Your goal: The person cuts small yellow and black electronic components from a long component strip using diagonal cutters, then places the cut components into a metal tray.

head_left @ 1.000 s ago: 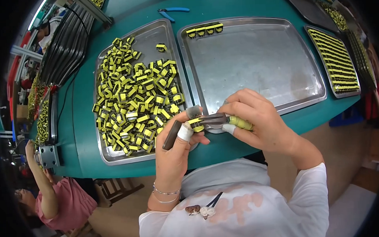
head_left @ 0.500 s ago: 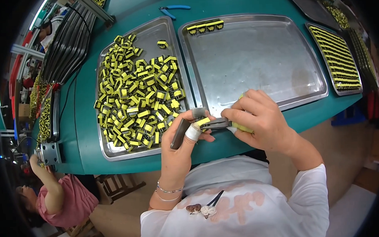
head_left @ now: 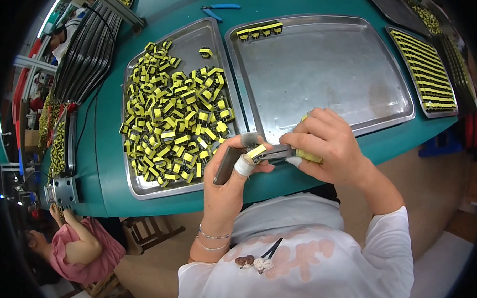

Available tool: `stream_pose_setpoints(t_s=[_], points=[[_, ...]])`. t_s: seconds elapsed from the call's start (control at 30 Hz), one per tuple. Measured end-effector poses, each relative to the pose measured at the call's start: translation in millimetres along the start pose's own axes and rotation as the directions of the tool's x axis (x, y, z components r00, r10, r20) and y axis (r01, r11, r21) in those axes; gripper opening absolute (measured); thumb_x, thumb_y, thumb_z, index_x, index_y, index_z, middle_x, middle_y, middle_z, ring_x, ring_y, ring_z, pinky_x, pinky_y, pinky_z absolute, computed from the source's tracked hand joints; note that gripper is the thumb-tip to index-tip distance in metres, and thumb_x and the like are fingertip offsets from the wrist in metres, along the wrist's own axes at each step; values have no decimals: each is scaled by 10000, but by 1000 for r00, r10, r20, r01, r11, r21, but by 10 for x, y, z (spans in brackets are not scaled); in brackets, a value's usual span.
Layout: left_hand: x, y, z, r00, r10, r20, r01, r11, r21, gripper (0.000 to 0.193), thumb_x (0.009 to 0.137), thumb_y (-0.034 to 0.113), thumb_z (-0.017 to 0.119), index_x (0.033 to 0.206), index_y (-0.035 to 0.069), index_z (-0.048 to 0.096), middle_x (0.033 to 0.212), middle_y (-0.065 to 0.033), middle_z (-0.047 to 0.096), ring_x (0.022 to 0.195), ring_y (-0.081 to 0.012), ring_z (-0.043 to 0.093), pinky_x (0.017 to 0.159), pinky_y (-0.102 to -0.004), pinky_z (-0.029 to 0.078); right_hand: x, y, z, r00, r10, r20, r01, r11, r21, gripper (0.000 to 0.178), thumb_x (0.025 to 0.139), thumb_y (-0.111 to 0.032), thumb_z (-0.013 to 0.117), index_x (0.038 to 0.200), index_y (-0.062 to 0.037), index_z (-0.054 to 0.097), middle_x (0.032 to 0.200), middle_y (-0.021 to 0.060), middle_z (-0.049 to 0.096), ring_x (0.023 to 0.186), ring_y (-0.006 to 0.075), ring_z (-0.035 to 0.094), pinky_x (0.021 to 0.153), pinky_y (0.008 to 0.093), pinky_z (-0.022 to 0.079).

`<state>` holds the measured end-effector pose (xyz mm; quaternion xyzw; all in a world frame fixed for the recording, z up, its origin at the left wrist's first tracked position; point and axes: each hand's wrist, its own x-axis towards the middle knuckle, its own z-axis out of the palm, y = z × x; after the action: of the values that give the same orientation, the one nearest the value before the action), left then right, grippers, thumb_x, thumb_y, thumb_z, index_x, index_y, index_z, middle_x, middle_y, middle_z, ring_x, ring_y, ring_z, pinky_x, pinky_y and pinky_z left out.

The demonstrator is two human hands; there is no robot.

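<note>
Between the fingertips of my left hand (head_left: 224, 186) is a small yellow-taped transformer (head_left: 256, 151). A dark, flat, bar-shaped piece (head_left: 228, 166) also lies in that hand, against the palm. White tape wraps the thumb, and a grey cover sits on a finger. My right hand (head_left: 330, 146) is closed around pliers (head_left: 275, 153) with yellow-green handles; their jaws reach the transformer, though exactly what they grip is too small to tell. Left of my hands, a metal tray (head_left: 195, 43) bears a loose heap of similar transformers. Beyond my right hand lies another metal tray (head_left: 319, 67).
A short row of transformers (head_left: 259, 31) stands at the right tray's far left corner. Blue-handled cutters (head_left: 228, 6) lie behind the trays. Farther right is a tray (head_left: 443, 113) with transformers in rows. Stacked dark trays (head_left: 85, 60) and a person in pink (head_left: 84, 251) are at left.
The transformer and plier jaws have tilted slightly between my hands, which stay nearly in place. At left, the person in pink has lowered an arm and brought both hands together.
</note>
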<state>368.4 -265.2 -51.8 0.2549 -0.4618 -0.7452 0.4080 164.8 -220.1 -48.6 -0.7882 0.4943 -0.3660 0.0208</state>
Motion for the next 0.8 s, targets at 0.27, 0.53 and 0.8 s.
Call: stream_pose_setpoints(t_s=[0.27, 0.53, 0.8], points=[[-28, -21, 13, 997, 31, -70, -31, 999, 8, 318, 862, 142, 663, 1100, -22, 527, 1083, -141, 598, 986, -199, 605, 801, -326, 555, -40, -45, 20, 998, 64, -1, -64, 998, -17, 339, 586, -123, 708, 912, -52, 651, 792, 40, 572, 697, 232, 506, 622, 348, 401], [-50, -66, 123, 975, 168, -143, -134, 967, 217, 336, 859, 167, 668, 1091, -19, 512, 1027, -163, 605, 850, -171, 629, 757, -301, 559, -75, -77, 79, 994, 51, -98, -59, 995, -76, 347, 523, -8, 630, 867, -46, 648, 681, 44, 545, 612, 217, 508, 503, 318, 414], [-28, -63, 174, 963, 207, -171, -175, 967, 186, 289, 870, 75, 639, 1102, -32, 504, 1068, -148, 601, 931, -166, 598, 824, -315, 541, -61, -100, 25, 984, 155, -89, -148, 986, 78, 287, 601, -62, 682, 885, -38, 651, 718, 55, 573, 661, 236, 530, 586, 339, 433]])
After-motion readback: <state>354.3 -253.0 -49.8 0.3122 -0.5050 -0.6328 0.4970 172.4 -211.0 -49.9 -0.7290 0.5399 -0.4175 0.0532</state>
